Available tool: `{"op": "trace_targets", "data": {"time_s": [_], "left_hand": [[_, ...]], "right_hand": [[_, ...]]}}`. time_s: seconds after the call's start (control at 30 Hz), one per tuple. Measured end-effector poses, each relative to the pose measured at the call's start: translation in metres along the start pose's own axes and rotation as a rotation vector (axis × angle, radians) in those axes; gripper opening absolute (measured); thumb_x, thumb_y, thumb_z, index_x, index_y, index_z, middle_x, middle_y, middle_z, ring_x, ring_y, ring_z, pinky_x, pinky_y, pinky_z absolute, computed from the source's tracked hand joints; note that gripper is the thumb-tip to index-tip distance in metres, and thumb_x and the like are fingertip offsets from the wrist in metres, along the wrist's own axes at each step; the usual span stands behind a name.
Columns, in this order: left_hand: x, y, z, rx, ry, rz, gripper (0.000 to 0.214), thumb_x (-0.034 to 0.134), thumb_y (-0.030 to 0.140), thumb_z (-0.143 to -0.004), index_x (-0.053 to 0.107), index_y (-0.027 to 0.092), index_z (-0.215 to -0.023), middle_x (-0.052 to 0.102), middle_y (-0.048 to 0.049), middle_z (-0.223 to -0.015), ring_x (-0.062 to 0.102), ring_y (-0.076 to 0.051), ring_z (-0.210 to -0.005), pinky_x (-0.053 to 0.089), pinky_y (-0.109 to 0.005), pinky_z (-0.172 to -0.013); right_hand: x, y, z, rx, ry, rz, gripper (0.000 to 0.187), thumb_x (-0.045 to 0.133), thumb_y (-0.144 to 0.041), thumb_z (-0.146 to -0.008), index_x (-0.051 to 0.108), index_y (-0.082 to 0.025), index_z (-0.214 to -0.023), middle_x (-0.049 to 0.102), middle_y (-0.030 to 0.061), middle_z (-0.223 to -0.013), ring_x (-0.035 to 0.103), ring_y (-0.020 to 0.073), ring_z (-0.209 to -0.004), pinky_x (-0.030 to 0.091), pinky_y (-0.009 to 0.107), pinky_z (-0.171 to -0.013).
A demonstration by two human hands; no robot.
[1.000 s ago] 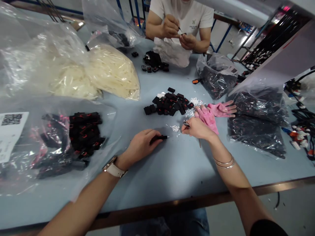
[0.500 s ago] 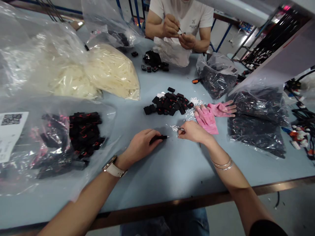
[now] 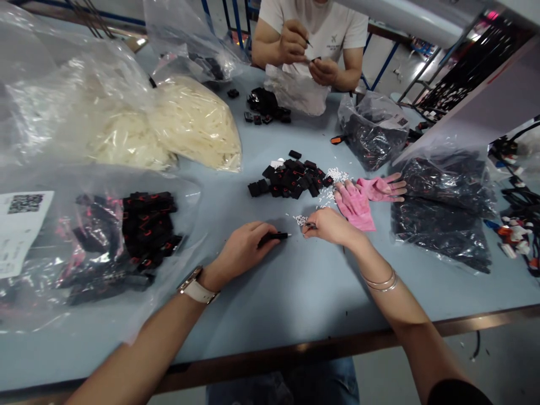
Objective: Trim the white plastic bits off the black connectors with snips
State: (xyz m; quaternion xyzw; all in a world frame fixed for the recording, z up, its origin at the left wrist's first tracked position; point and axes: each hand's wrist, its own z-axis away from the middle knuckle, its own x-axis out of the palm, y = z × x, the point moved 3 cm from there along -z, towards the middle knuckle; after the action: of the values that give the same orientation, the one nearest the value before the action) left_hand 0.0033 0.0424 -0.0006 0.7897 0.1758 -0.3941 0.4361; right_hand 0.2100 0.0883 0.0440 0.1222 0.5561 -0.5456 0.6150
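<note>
My left hand (image 3: 242, 247) rests on the blue table (image 3: 295, 287), its fingers closed round a slim black part (image 3: 274, 237) that points right. My right hand (image 3: 331, 226) is pinched on metal tweezers (image 3: 309, 225), whose tip sits at a small cluster of tiny white pieces (image 3: 301, 219). The two hands are a short gap apart. Behind them lies a heap of black parts with red marks (image 3: 291, 177), with more white bits (image 3: 333, 179) beside it.
Pink gloves (image 3: 363, 197) lie right of my right hand. Plastic bags of black parts sit at left (image 3: 126, 242) and right (image 3: 442, 214), and a bag of cream strips (image 3: 189, 121) at the back. A person in a white shirt (image 3: 314, 34) works opposite.
My right hand slid left from beside the pink gloves to the white pieces, bringing the tweezers close to the black part. My left hand stayed still.
</note>
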Motion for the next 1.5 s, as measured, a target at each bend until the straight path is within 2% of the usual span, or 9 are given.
{"op": "trace_targets", "data": {"time_s": [0.2, 0.4, 0.7, 1.0, 1.33, 1.4, 1.5], "left_hand": [[-0.002, 0.002, -0.001, -0.003, 0.006, -0.02, 0.011, 0.055, 0.031, -0.091, 0.061, 0.021, -0.091, 0.068, -0.0033, -0.084, 0.064, -0.018, -0.074, 0.051, -0.029, -0.066], [-0.001, 0.001, 0.0, 0.001, 0.036, -0.003, 0.014, 0.054, 0.032, -0.092, 0.062, 0.02, -0.092, 0.067, -0.0028, -0.08, 0.062, -0.017, -0.07, 0.049, -0.028, -0.063], [-0.005, 0.004, -0.001, -0.008, 0.06, 0.01, 0.021, 0.051, 0.038, -0.094, 0.063, 0.02, -0.092, 0.067, -0.0018, -0.077, 0.062, -0.014, -0.066, 0.047, -0.026, -0.06], [-0.005, 0.003, 0.0, -0.014, 0.067, 0.021, 0.021, 0.052, 0.036, -0.093, 0.064, 0.019, -0.09, 0.066, -0.0024, -0.077, 0.061, -0.015, -0.065, 0.046, -0.026, -0.059], [-0.005, 0.003, -0.001, -0.046, 0.045, 0.01, 0.022, 0.052, 0.037, -0.093, 0.063, 0.019, -0.085, 0.067, -0.0018, -0.075, 0.061, -0.014, -0.064, 0.046, -0.025, -0.06], [-0.006, 0.003, -0.002, -0.04, 0.047, 0.016, 0.022, 0.052, 0.036, -0.093, 0.063, 0.019, -0.085, 0.068, -0.002, -0.075, 0.061, -0.014, -0.063, 0.046, -0.025, -0.06], [-0.006, 0.003, -0.002, -0.05, 0.043, 0.03, 0.021, 0.053, 0.036, -0.092, 0.064, 0.018, -0.086, 0.068, -0.0019, -0.075, 0.061, -0.014, -0.063, 0.046, -0.025, -0.059]], "right_hand": [[-0.004, -0.008, 0.004, -0.078, 0.029, 0.167, 0.017, 0.061, -0.023, -0.088, 0.072, -0.018, -0.077, 0.066, 0.0035, -0.07, 0.054, 0.0133, -0.063, 0.029, 0.025, -0.059], [-0.002, -0.02, 0.003, -0.193, 0.223, -0.145, 0.015, 0.059, -0.024, -0.09, 0.073, -0.02, -0.092, 0.067, 0.0021, -0.086, 0.055, 0.0107, -0.068, 0.037, 0.023, -0.067], [0.019, -0.032, -0.005, -0.176, 0.285, -0.312, 0.013, 0.062, -0.023, -0.088, 0.075, -0.02, -0.092, 0.064, 0.0029, -0.088, 0.055, 0.0104, -0.069, 0.041, 0.024, -0.068], [0.029, -0.034, -0.007, -0.169, 0.3, -0.2, 0.015, 0.06, -0.021, -0.089, 0.074, -0.02, -0.094, 0.066, 0.0044, -0.093, 0.059, 0.012, -0.077, 0.044, 0.024, -0.072], [0.04, -0.037, -0.003, -0.23, 0.346, 0.097, 0.023, 0.059, -0.012, -0.086, 0.074, -0.022, -0.101, 0.068, 0.0034, -0.095, 0.061, 0.0123, -0.078, 0.041, 0.024, -0.067], [0.042, -0.034, -0.005, -0.244, 0.357, 0.071, 0.024, 0.059, -0.011, -0.086, 0.074, -0.023, -0.101, 0.069, 0.003, -0.094, 0.061, 0.0123, -0.078, 0.042, 0.024, -0.067], [0.04, -0.028, -0.008, -0.252, 0.392, -0.112, 0.019, 0.062, -0.015, -0.087, 0.076, -0.024, -0.097, 0.069, 0.0021, -0.091, 0.061, 0.0112, -0.076, 0.045, 0.023, -0.069]]}}
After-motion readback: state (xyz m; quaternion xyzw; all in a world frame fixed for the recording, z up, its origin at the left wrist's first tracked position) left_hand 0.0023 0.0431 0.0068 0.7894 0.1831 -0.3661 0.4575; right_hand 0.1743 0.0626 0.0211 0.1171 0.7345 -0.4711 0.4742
